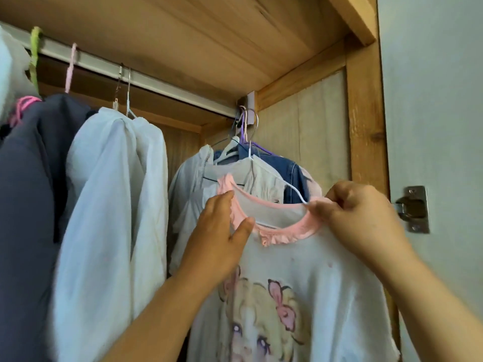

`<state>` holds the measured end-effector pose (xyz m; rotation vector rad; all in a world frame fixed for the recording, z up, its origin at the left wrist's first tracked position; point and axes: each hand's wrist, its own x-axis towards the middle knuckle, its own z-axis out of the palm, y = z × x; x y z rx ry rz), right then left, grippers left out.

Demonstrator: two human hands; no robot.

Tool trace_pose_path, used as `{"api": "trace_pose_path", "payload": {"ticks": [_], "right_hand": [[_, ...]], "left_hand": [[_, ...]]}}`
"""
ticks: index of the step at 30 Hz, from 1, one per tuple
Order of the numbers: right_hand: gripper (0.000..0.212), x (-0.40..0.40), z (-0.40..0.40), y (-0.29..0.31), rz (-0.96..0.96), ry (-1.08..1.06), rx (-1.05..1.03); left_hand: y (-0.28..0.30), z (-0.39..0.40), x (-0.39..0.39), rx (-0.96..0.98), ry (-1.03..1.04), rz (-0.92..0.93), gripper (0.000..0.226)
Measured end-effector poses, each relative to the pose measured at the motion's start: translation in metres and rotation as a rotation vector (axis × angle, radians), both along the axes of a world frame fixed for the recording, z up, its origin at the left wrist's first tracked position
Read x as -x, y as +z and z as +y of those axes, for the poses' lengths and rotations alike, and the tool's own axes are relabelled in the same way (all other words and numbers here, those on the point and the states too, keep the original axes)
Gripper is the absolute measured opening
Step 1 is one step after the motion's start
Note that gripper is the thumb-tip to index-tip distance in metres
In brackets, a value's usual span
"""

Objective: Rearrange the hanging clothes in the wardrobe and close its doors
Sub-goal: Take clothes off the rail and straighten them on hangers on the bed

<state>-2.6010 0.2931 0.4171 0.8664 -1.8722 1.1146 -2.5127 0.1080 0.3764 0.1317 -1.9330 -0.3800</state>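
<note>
Centrally, both hands at pink collar of shirt: left hand fingers loosely grasping, right hand pinching; white jacket crowding left, denim jacket behind.

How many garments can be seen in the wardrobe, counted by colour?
White or pale: 5: a bunched piece at far left, two shirts, a hooded jacket, the pink-collared printed T-shirt held by both hands
Dark grey: 1
Blue denim: 1
Total: 7
</note>
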Motion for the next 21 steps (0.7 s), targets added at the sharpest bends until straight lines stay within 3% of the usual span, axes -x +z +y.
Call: {"api": "trace_pose_path", "payload": {"ticks": [5,11,14,17,21], "right_hand": [[0.031,-0.019,0.045,-0.054,-0.051,0.019,0.015],[0.028,-0.042,0.095,-0.099,-0.150,0.086,-0.013],[0.025,-0.048,0.116,-0.120,-0.198,0.164,-0.036],[0.022,-0.050,0.141,-0.145,-0.241,0.185,-0.102],[0.019,-0.066,0.175,-0.176,-0.306,0.162,-0.212]], "left_hand": [[-0.018,0.013,0.002,-0.079,-0.006,-0.037,0.068],[-0.053,0.030,0.011,-0.077,-0.047,-0.143,0.063],[-0.068,0.037,0.012,-0.002,-0.063,-0.078,0.047],[-0.095,0.045,0.004,0.046,-0.167,-0.051,0.053],[-0.142,0.068,-0.013,0.149,-0.160,-0.058,0.047]]}}
